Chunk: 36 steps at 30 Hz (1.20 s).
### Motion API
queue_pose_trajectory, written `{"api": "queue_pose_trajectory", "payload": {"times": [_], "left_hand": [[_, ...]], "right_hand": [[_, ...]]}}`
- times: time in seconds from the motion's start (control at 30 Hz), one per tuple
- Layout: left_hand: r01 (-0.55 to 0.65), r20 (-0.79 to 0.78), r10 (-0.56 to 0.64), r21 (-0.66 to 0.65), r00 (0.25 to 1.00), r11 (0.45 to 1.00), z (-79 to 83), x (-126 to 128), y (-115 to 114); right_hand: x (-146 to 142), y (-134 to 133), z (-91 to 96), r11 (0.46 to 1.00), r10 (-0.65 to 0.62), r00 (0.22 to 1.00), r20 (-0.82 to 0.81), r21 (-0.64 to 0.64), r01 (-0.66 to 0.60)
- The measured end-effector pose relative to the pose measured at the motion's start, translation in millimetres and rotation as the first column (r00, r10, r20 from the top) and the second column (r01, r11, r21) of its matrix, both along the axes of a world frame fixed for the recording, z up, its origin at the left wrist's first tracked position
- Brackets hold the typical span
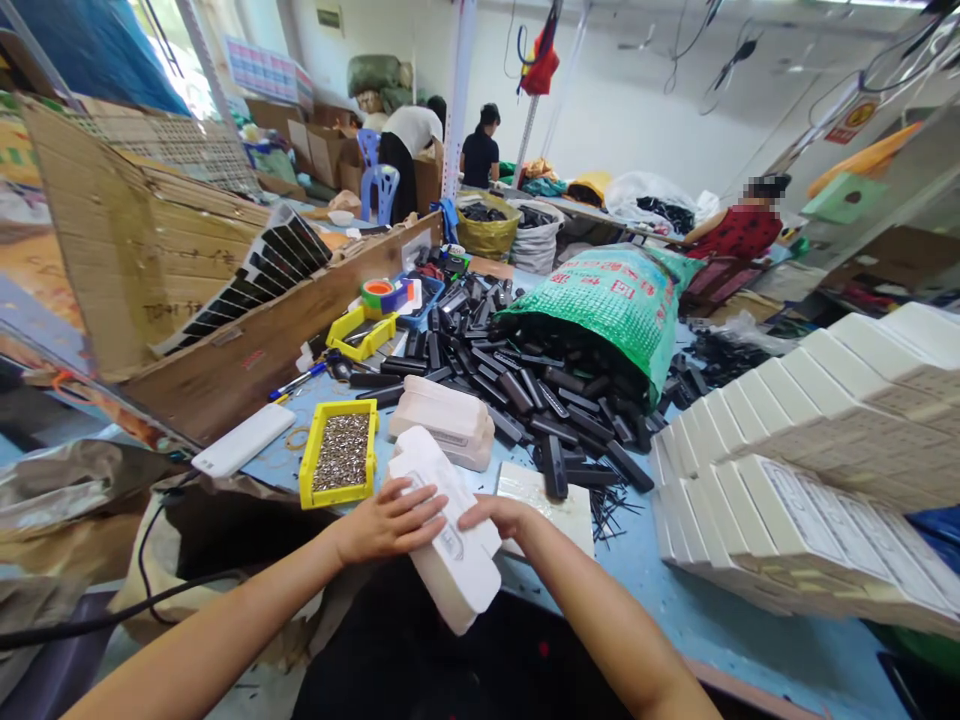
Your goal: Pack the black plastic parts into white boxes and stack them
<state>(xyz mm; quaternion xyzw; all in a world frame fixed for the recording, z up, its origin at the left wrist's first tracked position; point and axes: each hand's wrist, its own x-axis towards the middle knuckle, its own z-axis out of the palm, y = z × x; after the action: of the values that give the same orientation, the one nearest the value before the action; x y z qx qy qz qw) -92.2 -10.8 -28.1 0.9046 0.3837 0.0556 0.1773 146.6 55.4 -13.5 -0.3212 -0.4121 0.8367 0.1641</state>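
A white cardboard box (450, 545) is tilted between my hands over the table's front edge, with its end flaps spread. My left hand (394, 518) lies across its upper left side, fingers over the face. On the right side, my right hand (496, 515) grips the box, its thumb side on the printed face and its other fingers hidden behind. Just beyond lies another pale box (442, 422) on the blue table. A yellow tray (337, 455) of small metal screws stands left of my left hand. A white block (551, 505) sits right of my right hand, with black pieces partly on it.
Black plastic pieces (517, 390) spill from a green woven sack (607, 300). Stacked white boxes (780, 500) rise at the right. A white power bank-like object (244, 440), a smaller yellow tray (361, 335) and a wooden board (247, 350) are left. Several people work behind.
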Motion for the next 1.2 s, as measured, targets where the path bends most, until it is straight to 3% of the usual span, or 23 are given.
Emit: {"api": "queue_pose_trajectory", "payload": {"times": [0.07,0.1,0.13,0.2,0.27,0.33,0.4,0.47,0.57,0.6,0.63,0.67,0.7,0.77,0.8,0.83,0.87,0.93,1.0,1.1,1.2], "left_hand": [[-0.202,0.08,0.206,-0.049,0.975,0.978,4.0,1,1],[-0.335,0.134,0.345,-0.091,0.929,0.938,6.1,4,2],[-0.444,0.182,0.464,-0.142,0.867,0.885,8.3,7,3],[-0.492,0.267,0.555,-0.269,0.788,0.828,13.8,17,5],[-0.397,0.349,0.519,-0.364,0.78,0.842,21.4,29,8],[-0.309,0.404,0.475,-0.411,0.782,0.858,31.2,38,17],[-0.267,0.392,0.411,-0.372,0.823,0.889,41.1,43,34],[-0.177,0.308,0.258,-0.267,0.916,0.947,47.6,42,58],[-0.021,0.092,0.039,-0.188,0.995,0.982,46.6,34,94],[-0.01,0.018,0.014,-0.189,1.0,0.982,43.7,30,103],[-0.025,-0.048,0.016,-0.188,0.999,0.982,40.1,27,109],[-0.052,-0.1,0.034,-0.182,0.994,0.982,36.4,24,113],[-0.078,-0.137,0.055,-0.174,0.989,0.982,33.1,21,115],[-0.129,-0.175,0.105,-0.134,0.979,0.983,28.2,17,112],[-0.155,-0.184,0.136,-0.094,0.973,0.983,26.4,16,107],[-0.186,-0.189,0.176,-0.039,0.966,0.982,24.4,16,100],[-0.219,-0.188,0.22,0.026,0.957,0.975,21.7,16,92],[-0.3,-0.164,0.321,0.141,0.933,0.944,12.2,19,74],[-0.374,-0.129,0.401,0.193,0.907,0.907,-2.4,23,57],[-0.442,-0.059,0.468,0.239,0.882,0.864,-23.2,31,41],[-0.439,0.039,0.445,0.258,0.895,0.861,-29.0,28,35]], "right_hand": [[-2,-20,0.7,0.996,0.034,0.996,-0.088,-0.078,-0.041],[-3,-29,-1.5,0.997,-0.01,0.992,-0.126,-0.08,-0.001],[-5,-39,-5.6,0.994,-0.104,0.982,-0.158,-0.057,0.096],[-13,-56,-18.2,0.949,-0.306,0.931,-0.2,0.017,0.315],[-23,-69,-32.5,0.844,-0.488,0.846,-0.212,0.129,0.52],[-32,-76,-42.7,0.765,-0.583,0.802,-0.131,0.245,0.596],[-37,-79,-46.3,0.75,-0.618,0.786,-0.02,0.284,0.597],[-37,-81,-45.0,0.786,-0.607,0.794,0.029,0.172,0.594],[-30,-90,-41.5,0.909,-0.409,0.912,0.031,-0.068,0.41],[-26,-95,-41.1,0.947,-0.312,0.949,0.043,-0.059,0.314],[-21,-99,-41.0,0.968,-0.251,0.965,0.077,0.028,0.25],[-16,-102,-41.2,0.953,-0.262,0.957,0.127,0.188,0.236],[-11,-103,-41.7,0.883,-0.345,0.922,0.174,0.393,0.257],[-3,-95,-43.3,0.599,-0.593,0.777,0.211,0.76,0.251],[-1,-86,-44.7,0.467,-0.68,0.699,0.222,0.866,0.179],[0,-74,-46.8,0.387,-0.722,0.643,0.257,0.92,0.067],[0,-60,-49.3,0.357,-0.73,0.605,0.317,0.932,-0.058],[-2,-32,-54.6,0.38,-0.678,0.564,0.471,0.882,-0.28],[-3,-9,-57.4,0.411,-0.613,0.534,0.583,0.812,-0.415],[1,7,-55.3,0.398,-0.589,0.515,0.623,0.778,-0.485],[7,7,-52.6,0.398,-0.578,0.526,0.624,0.778,-0.486]]}}
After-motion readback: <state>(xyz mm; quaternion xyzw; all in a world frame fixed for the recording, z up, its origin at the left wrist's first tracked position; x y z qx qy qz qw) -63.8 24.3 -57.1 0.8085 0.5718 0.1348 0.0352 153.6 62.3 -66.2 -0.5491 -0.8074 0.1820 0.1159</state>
